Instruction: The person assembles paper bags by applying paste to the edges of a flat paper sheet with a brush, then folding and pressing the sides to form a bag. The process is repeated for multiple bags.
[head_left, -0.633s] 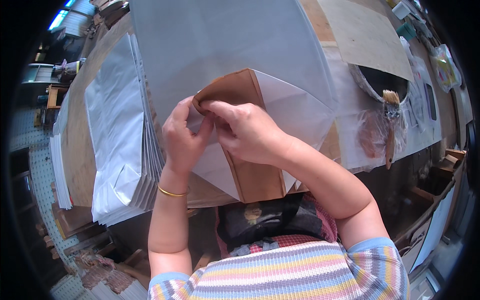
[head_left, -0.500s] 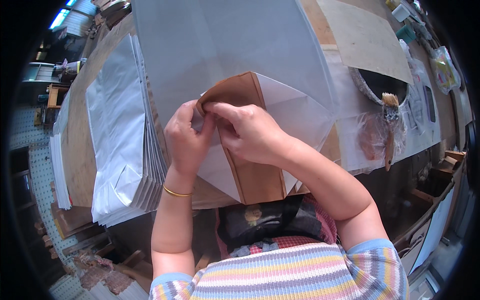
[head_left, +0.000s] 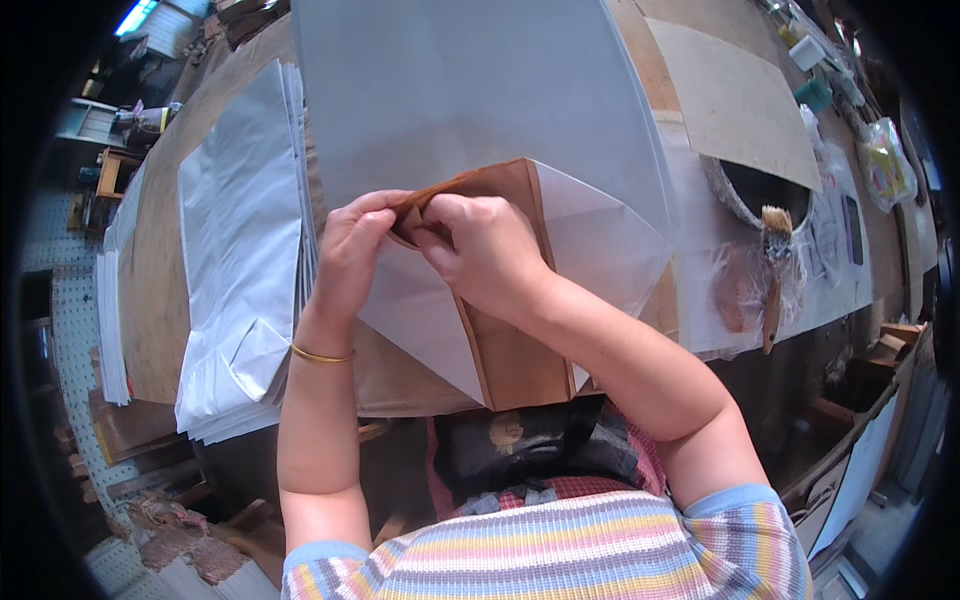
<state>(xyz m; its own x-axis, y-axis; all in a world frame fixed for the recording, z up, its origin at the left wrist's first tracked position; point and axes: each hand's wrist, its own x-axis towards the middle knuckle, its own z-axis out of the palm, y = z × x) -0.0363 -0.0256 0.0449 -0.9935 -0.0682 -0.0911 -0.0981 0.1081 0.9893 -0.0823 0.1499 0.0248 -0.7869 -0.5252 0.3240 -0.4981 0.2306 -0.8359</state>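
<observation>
A white paper bag [head_left: 600, 225] lies before me with its end spread into a pointed, folded shape. Across it runs a wide brown paper panel [head_left: 525, 355] with creased edges, lifted and curled at its far left end. My left hand [head_left: 348, 245] pinches that curled edge from the left, thumb and fingers closed on it. Bent fingers of my right hand [head_left: 485, 245] press into the brown fold beside it, and their tips are partly hidden. Beneath is a large pale grey sheet [head_left: 470, 80] stretching away from me.
Stacked white paper bags [head_left: 240, 220] lie to the left. On the right a paste brush [head_left: 773, 270] rests by a round dark container [head_left: 760, 190], partly covered by a tan board [head_left: 735, 100]. Beyond are a phone [head_left: 853, 215] and plastic bags [head_left: 888, 165].
Both hands have shifted slightly left, and the left hand has opened some distance from the right one. The far left end of the brown panel is drawn further left.
</observation>
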